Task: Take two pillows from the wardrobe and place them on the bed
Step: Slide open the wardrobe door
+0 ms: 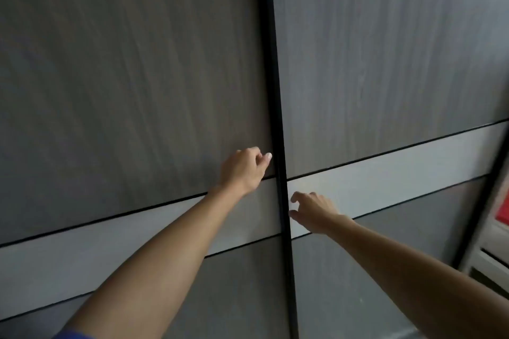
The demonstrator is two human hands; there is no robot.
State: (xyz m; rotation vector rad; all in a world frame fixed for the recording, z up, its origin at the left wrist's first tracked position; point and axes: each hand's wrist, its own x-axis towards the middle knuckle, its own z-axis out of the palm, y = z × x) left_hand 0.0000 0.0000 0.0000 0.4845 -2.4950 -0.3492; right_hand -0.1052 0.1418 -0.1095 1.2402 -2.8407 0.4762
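Note:
Two grey wood-grain wardrobe doors fill the view, the left door (124, 77) and the right door (385, 49), meeting at a black vertical strip (276, 118). A pale horizontal band (399, 170) crosses both. My left hand (243, 170) rests at the left door's inner edge, fingers curled with the thumb by the strip. On the other side of the strip, lower down, my right hand (312, 212) has its fingers spread and bent, its fingertips at the strip. Neither hand holds anything. No pillows or bed are visible.
At the far right, past the right door's black edge (484, 201), I see part of a white unit (493, 253) and something red (502, 209). A blue sleeve (70, 334) shows at the bottom left.

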